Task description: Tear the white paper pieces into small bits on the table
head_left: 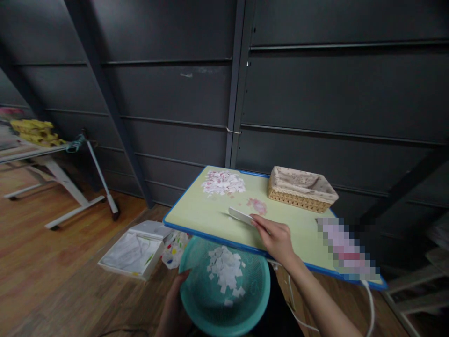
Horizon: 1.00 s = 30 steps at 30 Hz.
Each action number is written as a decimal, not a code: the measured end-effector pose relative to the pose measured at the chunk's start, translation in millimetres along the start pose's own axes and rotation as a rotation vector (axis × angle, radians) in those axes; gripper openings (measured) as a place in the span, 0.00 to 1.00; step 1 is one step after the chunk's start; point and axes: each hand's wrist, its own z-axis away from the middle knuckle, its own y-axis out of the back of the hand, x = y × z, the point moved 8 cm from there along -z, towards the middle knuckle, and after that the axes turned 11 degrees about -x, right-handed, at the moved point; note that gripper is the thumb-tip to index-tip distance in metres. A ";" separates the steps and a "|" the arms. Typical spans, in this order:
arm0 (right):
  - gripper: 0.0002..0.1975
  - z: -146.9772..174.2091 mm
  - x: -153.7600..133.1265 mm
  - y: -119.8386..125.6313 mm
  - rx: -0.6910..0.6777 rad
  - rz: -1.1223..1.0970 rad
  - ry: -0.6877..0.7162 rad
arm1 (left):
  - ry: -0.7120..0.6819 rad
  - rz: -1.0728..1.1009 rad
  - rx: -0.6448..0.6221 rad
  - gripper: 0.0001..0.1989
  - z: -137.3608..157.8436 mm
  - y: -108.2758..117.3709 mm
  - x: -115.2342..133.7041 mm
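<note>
My right hand [272, 234] is closed around one end of a thin white flat strip [240, 216], held over the pale yellow tabletop [196, 210] with its blue edge. Below the table's front edge, my left hand [178, 290] grips the left rim of a green plastic basket [196, 299]. White square paper-like pieces [224, 269] lie inside this basket. Farther back on the table is a heap of white and pinkish scraps [222, 182]. A pinkish patch [257, 206] marks the surface beyond the strip.
A cloth-lined wicker basket [298, 199] stands at the table's back right. Near the right edge is a pixelated item, with a white cable [372, 304] below. An open white box [131, 255] sits on the floor at left. Dark panels [175, 93] rise behind the table.
</note>
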 end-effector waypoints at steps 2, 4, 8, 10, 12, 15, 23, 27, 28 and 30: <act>0.12 0.7 -2.6 -6.3 -0.053 -0.020 0.018 | 0.029 0.004 0.048 0.13 1.6 0.1 -1.7; 0.12 5.6 -8.0 -5.7 -0.084 -0.050 0.014 | 0.054 0.007 0.059 0.09 3.0 -3.3 -3.4; 0.12 19.9 -24.4 6.6 -0.108 -0.144 0.003 | 0.029 -0.052 0.045 0.10 2.9 -5.5 -0.8; 0.12 25.5 -32.1 11.3 -0.119 -0.195 0.002 | 0.002 -0.087 0.052 0.16 2.5 -3.3 1.7; 0.11 29.4 -35.9 13.7 -0.118 -0.226 -0.015 | -0.002 -0.110 0.070 0.23 2.7 -1.7 2.5; 0.11 32.6 -33.8 15.8 -0.076 -0.209 -0.057 | 0.000 -0.131 0.080 0.30 3.9 -4.2 2.5; 0.14 29.5 -17.6 21.1 -0.021 -0.085 -0.057 | -0.040 -0.130 0.067 0.38 -0.6 -1.6 -1.2; 0.14 22.7 -20.2 -1.6 -0.170 -0.074 0.048 | 0.029 -0.069 0.047 0.35 -2.0 -0.5 -9.4; 0.14 20.9 -17.4 -7.2 -0.194 -0.064 0.048 | 0.022 -0.076 0.032 0.35 -1.6 -2.0 -9.3; 0.13 17.1 -6.7 -14.0 -0.199 -0.015 0.015 | -0.004 -0.114 0.022 0.37 -0.3 -3.0 -7.8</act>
